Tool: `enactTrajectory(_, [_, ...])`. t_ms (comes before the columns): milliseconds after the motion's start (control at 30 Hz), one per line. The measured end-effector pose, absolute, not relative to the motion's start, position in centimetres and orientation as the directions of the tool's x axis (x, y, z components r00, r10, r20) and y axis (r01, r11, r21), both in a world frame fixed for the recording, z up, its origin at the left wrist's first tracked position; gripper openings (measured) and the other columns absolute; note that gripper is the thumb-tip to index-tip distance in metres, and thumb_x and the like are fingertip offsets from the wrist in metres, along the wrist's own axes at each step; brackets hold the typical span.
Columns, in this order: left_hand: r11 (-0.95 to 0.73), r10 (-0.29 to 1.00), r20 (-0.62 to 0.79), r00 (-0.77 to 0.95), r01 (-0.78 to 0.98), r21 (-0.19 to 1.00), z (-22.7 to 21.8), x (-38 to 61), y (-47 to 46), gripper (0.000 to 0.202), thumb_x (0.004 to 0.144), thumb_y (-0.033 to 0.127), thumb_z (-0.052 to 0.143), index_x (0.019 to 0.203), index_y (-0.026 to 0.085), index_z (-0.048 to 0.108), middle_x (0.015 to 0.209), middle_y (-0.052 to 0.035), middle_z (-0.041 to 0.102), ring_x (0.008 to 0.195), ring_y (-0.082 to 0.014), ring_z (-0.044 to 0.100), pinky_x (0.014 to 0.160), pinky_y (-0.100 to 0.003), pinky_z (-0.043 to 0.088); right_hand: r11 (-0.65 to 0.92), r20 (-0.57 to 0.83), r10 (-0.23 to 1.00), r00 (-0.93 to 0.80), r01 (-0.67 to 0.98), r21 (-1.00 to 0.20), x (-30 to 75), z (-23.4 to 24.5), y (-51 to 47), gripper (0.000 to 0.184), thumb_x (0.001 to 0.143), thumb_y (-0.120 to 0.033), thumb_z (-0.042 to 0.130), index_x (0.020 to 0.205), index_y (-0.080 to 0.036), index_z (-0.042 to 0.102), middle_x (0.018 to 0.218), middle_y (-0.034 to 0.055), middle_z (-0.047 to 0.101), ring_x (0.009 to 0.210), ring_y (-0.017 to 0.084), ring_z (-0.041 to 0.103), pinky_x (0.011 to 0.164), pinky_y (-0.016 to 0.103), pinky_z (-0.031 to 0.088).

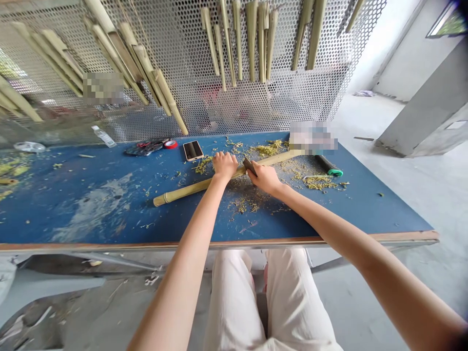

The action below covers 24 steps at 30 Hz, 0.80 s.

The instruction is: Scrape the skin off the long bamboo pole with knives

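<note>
A long bamboo pole [186, 190] lies slantwise across the blue table [146, 224], its near end to the left and its other end reaching a blurred patch. My left hand [224, 166] is closed around the pole near its middle. Just to the right, my right hand [266, 178] grips a small dark flat piece [250, 166], pressed against the pole; I cannot make out whether it is a blade or a sanding block. Yellow-green shavings [268, 148] are scattered behind and around the pole, with more below my right hand.
A phone [193, 150], a red tape roll [170, 144], a black plastic bag [146, 147] and a clear bottle [104, 136] lie along the back. A black cylinder with a green end [329, 165] is at right. Bamboo pieces [252, 41] hang on the perforated metal panel [204, 107].
</note>
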<state>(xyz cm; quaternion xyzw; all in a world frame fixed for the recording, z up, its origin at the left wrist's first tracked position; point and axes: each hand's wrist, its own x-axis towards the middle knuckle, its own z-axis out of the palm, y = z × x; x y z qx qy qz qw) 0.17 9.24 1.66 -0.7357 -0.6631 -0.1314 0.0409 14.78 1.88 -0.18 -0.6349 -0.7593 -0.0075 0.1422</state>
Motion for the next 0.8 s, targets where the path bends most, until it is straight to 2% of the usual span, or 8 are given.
enactTrajectory(300, [-0.149,0.969,0.215,0.124,0.983,0.104,0.93,0.08,9.51,0.06,0.1,0.038,0.022,0.131,0.011,0.066,0.142,-0.0221,0.06,0.137,-0.0353,0.05,0.115,-0.052,0.037,0.177,0.216,0.966,-0.142,0.972,-0.153,14.3,0.06,1.7,0.038,0.105,-0.034,0.028,0.125,-0.014,0.054,0.098,0.0151,0.076,0.086,0.026,0.071,0.065,0.029,0.037])
enactTrajectory(600, [-0.183,0.966,0.203,0.158,0.977,0.111,0.9,0.19,9.08,0.06,0.1,0.035,0.021,0.133,0.008,0.063,0.143,-0.025,0.059,0.138,-0.0357,0.049,0.115,-0.052,0.037,0.17,0.212,0.968,-0.135,0.973,-0.156,14.12,0.5,1.42,0.036,0.106,-0.032,0.028,0.124,-0.013,0.054,0.098,0.0152,0.076,0.086,0.026,0.071,0.065,0.029,0.038])
enactTrajectory(800, [-0.167,0.976,0.16,0.15,0.981,0.094,0.77,0.14,9.0,0.057,0.098,0.028,0.024,0.137,0.008,0.06,0.148,-0.0224,0.055,0.143,-0.0347,0.044,0.117,-0.05,0.035,0.164,0.212,0.969,-0.128,0.973,-0.161,13.96,0.72,1.11,0.035,0.106,-0.03,0.031,0.124,-0.013,0.054,0.099,0.0157,0.076,0.087,0.027,0.072,0.064,0.029,0.037])
